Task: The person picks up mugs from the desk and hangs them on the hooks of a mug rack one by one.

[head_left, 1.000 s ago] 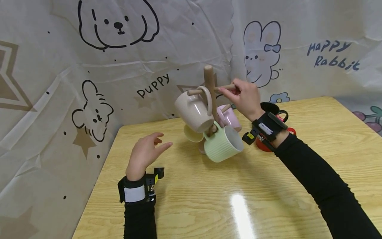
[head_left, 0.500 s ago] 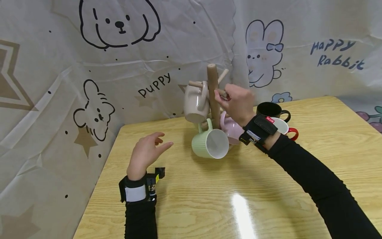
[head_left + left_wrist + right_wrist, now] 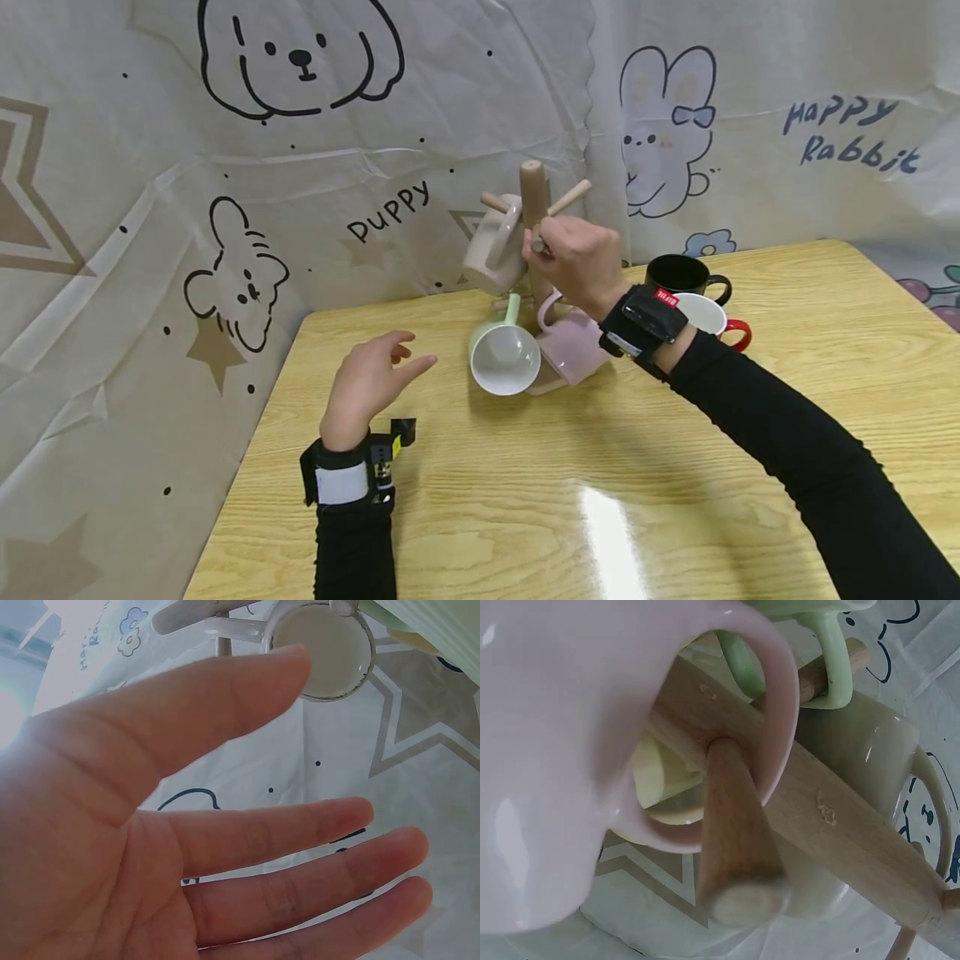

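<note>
A wooden mug tree (image 3: pixel 534 187) stands on the table with mugs hung on its pegs. My right hand (image 3: pixel 581 258) grips one upper peg, whose end shows beside the curled fingers. A cream mug (image 3: pixel 491 254) hangs upper left, and a ribbed green mug (image 3: pixel 506 358) hangs below it, mouth facing me. Lower right, under my right hand, hangs a pink mug (image 3: pixel 576 346); its handle loops round a peg (image 3: pixel 742 847) in the right wrist view. Behind it there shows a yellow mug (image 3: pixel 660 772), hidden in the head view. My left hand (image 3: pixel 371 387) hovers left of the tree, fingers loosely bent, holding nothing.
Right of the tree, a black mug (image 3: pixel 678 275) stands on the wooden table (image 3: pixel 487 500). In front of it is a white mug with a red handle (image 3: pixel 737 335), partly behind my right wrist. A printed cloth (image 3: pixel 465 100) hangs behind the table.
Gripping the peg, my right hand has moved left and nearer, and the mug tree has turned. The green mug has swung left and the pink mug has come forward. My left hand stays put.
</note>
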Available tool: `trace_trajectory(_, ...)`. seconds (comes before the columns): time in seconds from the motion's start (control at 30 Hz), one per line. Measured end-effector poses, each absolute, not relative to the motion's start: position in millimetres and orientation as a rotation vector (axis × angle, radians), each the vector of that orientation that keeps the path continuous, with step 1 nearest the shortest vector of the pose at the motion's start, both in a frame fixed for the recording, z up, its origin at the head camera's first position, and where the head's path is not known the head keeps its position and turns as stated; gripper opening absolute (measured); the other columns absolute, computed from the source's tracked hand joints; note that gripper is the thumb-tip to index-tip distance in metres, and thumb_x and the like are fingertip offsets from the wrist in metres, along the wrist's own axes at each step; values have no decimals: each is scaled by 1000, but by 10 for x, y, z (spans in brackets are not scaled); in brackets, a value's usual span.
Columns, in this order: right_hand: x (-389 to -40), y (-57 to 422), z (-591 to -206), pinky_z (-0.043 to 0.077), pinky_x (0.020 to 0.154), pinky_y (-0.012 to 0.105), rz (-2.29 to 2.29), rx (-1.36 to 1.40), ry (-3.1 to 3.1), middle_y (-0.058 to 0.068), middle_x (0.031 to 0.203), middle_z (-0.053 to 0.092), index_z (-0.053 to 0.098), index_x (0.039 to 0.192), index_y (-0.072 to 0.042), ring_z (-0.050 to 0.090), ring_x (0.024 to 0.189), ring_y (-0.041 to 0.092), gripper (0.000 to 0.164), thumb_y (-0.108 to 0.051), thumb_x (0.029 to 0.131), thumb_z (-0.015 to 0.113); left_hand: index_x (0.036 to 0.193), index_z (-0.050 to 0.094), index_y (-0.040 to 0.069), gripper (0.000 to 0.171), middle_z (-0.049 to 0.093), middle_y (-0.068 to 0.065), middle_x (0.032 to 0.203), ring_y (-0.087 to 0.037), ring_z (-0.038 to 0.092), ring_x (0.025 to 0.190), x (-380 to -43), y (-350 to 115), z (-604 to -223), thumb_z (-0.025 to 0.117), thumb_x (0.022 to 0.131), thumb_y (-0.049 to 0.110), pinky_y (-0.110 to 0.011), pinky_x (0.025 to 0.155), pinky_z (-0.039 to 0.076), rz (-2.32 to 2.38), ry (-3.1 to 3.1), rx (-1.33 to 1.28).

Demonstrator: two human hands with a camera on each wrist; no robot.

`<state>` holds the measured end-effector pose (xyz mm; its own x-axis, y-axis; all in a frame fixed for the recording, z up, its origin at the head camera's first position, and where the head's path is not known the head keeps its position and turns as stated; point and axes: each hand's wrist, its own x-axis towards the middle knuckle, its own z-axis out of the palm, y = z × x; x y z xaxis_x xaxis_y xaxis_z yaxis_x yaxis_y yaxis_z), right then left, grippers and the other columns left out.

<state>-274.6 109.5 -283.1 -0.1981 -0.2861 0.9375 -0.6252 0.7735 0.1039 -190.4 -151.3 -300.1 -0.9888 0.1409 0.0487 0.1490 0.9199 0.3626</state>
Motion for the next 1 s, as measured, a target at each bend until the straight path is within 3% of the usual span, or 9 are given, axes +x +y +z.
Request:
trace_trajectory(0.17,-2730,1127,-2813,33,35,26,354,719,-1827,3,50,48,47,60,-8,44,41,15,26,-13,80,63,125,54,3,54,64,-20,112,-33,60,103,-1902,-1507,-3005,59,87,41,-47,83,48,-576,-3061,-230)
trace_trajectory(0.27,-2713,1180,-2814,30,36,26,379,752,-1866,2,50,46,45,59,-9,42,42,14,36,-27,84,64,125,54,2,54,64,-20,111,-33,60,102,-1894,-1507,-3002,59,87,41,-47,83,48,-569,-3059,-238)
trace_trajectory(0.4,-2661,1307,-2839,23,38,24,454,775,-1888,0,46,38,41,54,-10,36,41,12,58,-57,88,48,125,54,3,54,64,-19,111,-32,60,102,-1883,-1514,-2996,59,87,41,-47,83,48,-566,-3055,-243)
trace_trajectory(0.5,-2604,1455,-2879,20,39,23,574,728,-1872,1,44,35,38,50,-10,31,39,11,67,-65,87,35,125,54,3,54,64,-18,112,-32,60,102,-1862,-1520,-2986,58,87,42,-46,83,48,-578,-3050,-248)
trace_trajectory(0.73,-2441,1871,-3057,16,46,17,936,539,-1824,5,44,32,40,46,-4,26,47,-1,70,-61,88,43,128,52,4,54,63,-15,115,-31,60,105,-1769,-1581,-2915,58,88,40,-46,85,47,-590,-3036,-223)
trace_trajectory(1.0,-2236,2188,-3374,17,43,16,1069,481,-1878,1,45,35,45,47,-3,28,48,-7,57,-39,89,56,130,50,6,55,63,-15,115,-31,60,105,-1695,-1600,-2844,57,88,42,-46,84,47,-556,-3033,-241)
